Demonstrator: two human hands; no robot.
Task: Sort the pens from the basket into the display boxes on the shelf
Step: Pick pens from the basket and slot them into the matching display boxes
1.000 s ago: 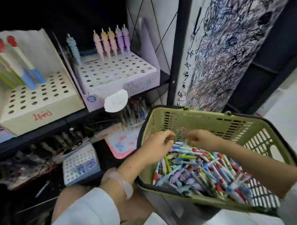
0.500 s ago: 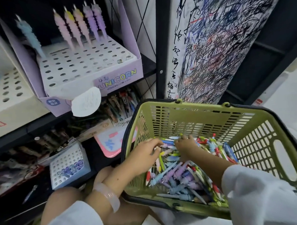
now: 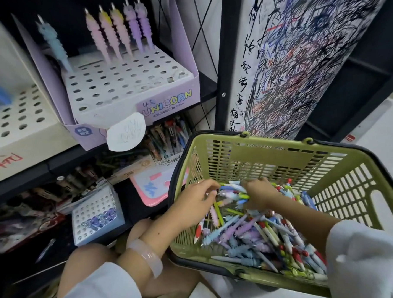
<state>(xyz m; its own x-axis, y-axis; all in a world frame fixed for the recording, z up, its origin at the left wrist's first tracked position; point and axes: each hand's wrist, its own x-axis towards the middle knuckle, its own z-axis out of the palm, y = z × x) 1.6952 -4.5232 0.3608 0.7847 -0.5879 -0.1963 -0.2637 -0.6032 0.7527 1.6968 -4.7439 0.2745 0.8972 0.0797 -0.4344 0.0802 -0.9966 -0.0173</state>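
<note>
Scribbled panel [image 3: 299,61] beside black shelf [image 3: 23,179]

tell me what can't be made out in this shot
Head view only:
- left hand and right hand: fingertips buried among the pens, so any grip is hidden.
- cream display box: cut off by the left edge.
- lower shelf stock: dark, blurred.
- basket: near corner behind the right sleeve.
</note>
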